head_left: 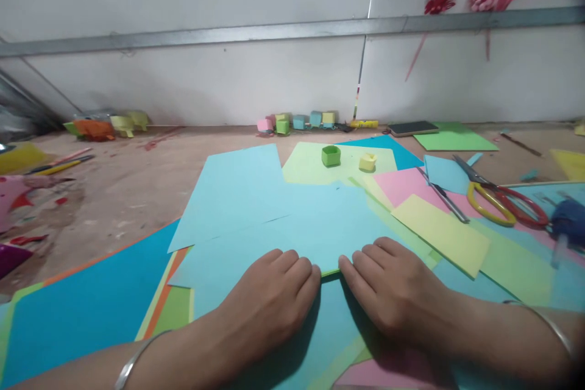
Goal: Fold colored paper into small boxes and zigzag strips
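My left hand [278,295] and my right hand [388,280] are side by side at the lower middle, fingers curled down. Between them shows the edge of a green paper strip [331,272], which both hands pinch; the rest of it is hidden under the fingers. Light blue paper sheets [237,183] lie beneath and beyond the hands. Farther back, a small green paper box [331,156] and a small yellow paper piece [367,162] sit on a pale green sheet [301,164].
Scissors [491,202] and a metal-tipped cutter or pen [443,195] lie at right on coloured papers. A phone [414,128] and small paper blocks [299,122] line the wall. Pens [64,166] lie at left, and dark blue sheets [91,298] at lower left.
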### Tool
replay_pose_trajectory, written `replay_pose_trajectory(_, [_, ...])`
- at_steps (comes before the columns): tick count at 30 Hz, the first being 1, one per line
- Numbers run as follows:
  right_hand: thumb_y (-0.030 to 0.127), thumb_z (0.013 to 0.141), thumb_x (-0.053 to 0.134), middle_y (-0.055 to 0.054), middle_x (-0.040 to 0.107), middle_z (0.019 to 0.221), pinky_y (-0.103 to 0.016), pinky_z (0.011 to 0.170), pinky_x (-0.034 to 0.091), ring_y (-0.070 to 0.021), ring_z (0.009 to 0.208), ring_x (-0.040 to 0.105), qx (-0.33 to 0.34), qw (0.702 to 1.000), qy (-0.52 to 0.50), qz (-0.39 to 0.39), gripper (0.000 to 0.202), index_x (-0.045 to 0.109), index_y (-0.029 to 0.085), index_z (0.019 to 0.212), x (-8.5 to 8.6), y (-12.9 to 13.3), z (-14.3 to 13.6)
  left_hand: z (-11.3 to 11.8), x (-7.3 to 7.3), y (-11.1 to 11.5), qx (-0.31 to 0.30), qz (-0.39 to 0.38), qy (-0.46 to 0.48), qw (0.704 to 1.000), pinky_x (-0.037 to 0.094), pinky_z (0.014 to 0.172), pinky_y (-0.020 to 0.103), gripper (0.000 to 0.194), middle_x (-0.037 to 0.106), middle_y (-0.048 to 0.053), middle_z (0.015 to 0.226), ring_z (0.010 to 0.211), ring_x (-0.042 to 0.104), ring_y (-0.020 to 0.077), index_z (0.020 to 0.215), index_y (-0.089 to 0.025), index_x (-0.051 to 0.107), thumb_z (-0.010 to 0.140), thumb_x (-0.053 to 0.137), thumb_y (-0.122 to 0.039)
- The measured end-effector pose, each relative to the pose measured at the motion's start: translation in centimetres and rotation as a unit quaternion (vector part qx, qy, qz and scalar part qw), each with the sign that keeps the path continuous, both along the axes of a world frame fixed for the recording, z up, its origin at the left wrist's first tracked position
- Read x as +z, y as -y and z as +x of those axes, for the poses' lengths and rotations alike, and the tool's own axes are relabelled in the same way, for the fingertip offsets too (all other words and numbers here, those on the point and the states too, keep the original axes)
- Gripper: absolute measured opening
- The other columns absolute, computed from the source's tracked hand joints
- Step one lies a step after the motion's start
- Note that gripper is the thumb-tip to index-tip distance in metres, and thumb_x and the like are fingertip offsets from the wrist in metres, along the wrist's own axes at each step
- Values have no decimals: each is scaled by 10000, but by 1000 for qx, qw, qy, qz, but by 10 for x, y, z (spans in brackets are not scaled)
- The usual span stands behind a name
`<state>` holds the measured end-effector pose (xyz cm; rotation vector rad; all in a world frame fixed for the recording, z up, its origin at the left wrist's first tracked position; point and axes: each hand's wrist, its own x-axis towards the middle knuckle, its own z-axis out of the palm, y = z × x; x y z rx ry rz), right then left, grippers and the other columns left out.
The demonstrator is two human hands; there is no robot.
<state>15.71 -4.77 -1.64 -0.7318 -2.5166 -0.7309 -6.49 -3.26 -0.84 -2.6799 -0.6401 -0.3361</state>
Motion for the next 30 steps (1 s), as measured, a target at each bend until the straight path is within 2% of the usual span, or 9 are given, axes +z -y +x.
replay_pose_trajectory(3, [63, 879, 426, -50, 520, 607, -364, 582, 231, -187, 576, 375, 0, 999, -18, -37, 252, 612, 142, 729, -1, -3, -2, 2, -3, -3, 14, 8, 21, 1000, 296, 486, 325, 307, 521, 22, 605, 515, 405, 183, 660, -191, 492, 856, 357, 3])
replay_pose_trajectory(6, [74, 891, 397, -44, 496, 612, -362, 582, 204, -188, 578, 328, 3, 998, -33, -50, 293, 553, 175, 665, -1, -3, -2, 5, -4, -5, 8, -10, 40, 999, 311, 504, 328, 343, 526, 34, 622, 529, 409, 187, 675, -184, 518, 893, 313, -15])
replay_pose_trajectory(10, [69, 894, 368, -38, 483, 598, -351, 569, 188, -189, 565, 309, -6, 998, -53, -42, 319, 534, 184, 647, 2, -3, -1, 6, -4, -4, -11, -56, 74, 996, 306, 498, 309, 372, 519, 17, 615, 522, 421, 172, 757, -165, 582, 994, 296, -151])
replay_pose_trajectory(13, [49, 871, 375, -23, 455, 552, -341, 544, 165, -182, 527, 282, -19, 998, -58, -29, 307, 529, 183, 642, 2, -3, 1, 2, -4, -8, -13, -69, 92, 993, 277, 474, 287, 446, 479, 0, 572, 498, 415, 148, 667, -171, 572, 1023, 319, -259])
replay_pose_trajectory(16, [33, 856, 375, -8, 430, 528, -335, 528, 159, -173, 507, 256, -19, 998, -63, -22, 306, 509, 188, 629, 2, -3, 2, -3, -2, -16, 1, -111, 112, 988, 285, 462, 247, 476, 445, -17, 547, 482, 411, 117, 589, -166, 547, 1013, 377, -298])
replay_pose_trajectory(19, [25, 865, 356, -4, 426, 532, -333, 523, 172, -169, 513, 261, -10, 997, -74, -25, 326, 494, 190, 620, 5, -4, 2, -6, 4, -23, -10, -183, 155, 971, 313, 460, 204, 472, 434, -25, 558, 494, 422, 96, 576, -160, 560, 994, 440, -346])
replay_pose_trajectory(23, [34, 851, 359, -9, 421, 538, -334, 522, 179, -167, 517, 270, 14, 996, -84, -31, 304, 512, 180, 632, 12, -1, 2, -7, 15, -27, -30, -270, 202, 941, 364, 481, 176, 455, 499, -15, 606, 519, 464, 81, 618, -160, 595, 974, 479, -418])
replay_pose_trajectory(27, [46, 836, 368, -9, 408, 530, -335, 524, 170, -168, 514, 271, 25, 996, -80, -28, 277, 522, 177, 646, 17, 3, 2, -8, 21, -27, -9, -352, 192, 916, 324, 427, 157, 437, 497, -41, 503, 445, 432, 66, 615, -160, 553, 986, 450, -365])
replay_pose_trajectory(30, [21, 833, 365, -8, 425, 530, -330, 525, 181, -164, 511, 278, -1, 994, -102, -29, 294, 519, 178, 638, 15, 0, 5, -11, 18, -30, 24, -377, 202, 903, 371, 462, 159, 369, 563, -32, 543, 479, 486, 73, 651, -165, 569, 972, 438, -292])
